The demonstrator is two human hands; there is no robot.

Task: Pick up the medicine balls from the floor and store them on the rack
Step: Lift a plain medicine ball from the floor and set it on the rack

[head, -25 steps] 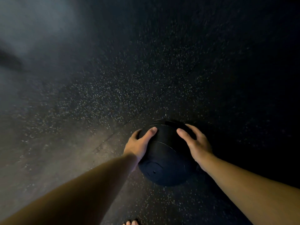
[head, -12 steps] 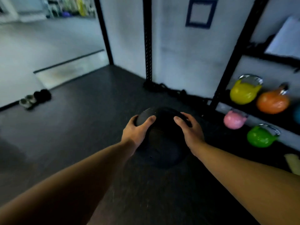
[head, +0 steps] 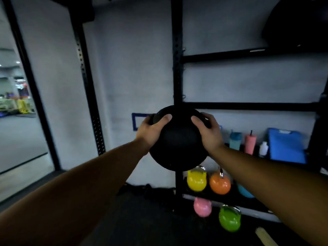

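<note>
Left hand point(head: 153, 130) clamps left side of black medicine ball point(head: 178, 144), thumb on top. Ball is in mid-air, in front of black rack point(head: 177, 68) upright. Right hand point(head: 208, 133) grips its right side. Yellow kettlebell point(head: 196, 181), orange kettlebell point(head: 220, 183) below.

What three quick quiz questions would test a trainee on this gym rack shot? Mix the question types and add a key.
1. True or false: both hands hold the medicine ball.
2. Which kettlebell sits nearest the black upright: A yellow, B green, C orange?
3. Fill in: the blue clipboard leans on the ___ side of the rack.

Key: 1 true, left hand and right hand in a two-sided grip. 2 A, yellow kettlebell. 3 right.
</note>
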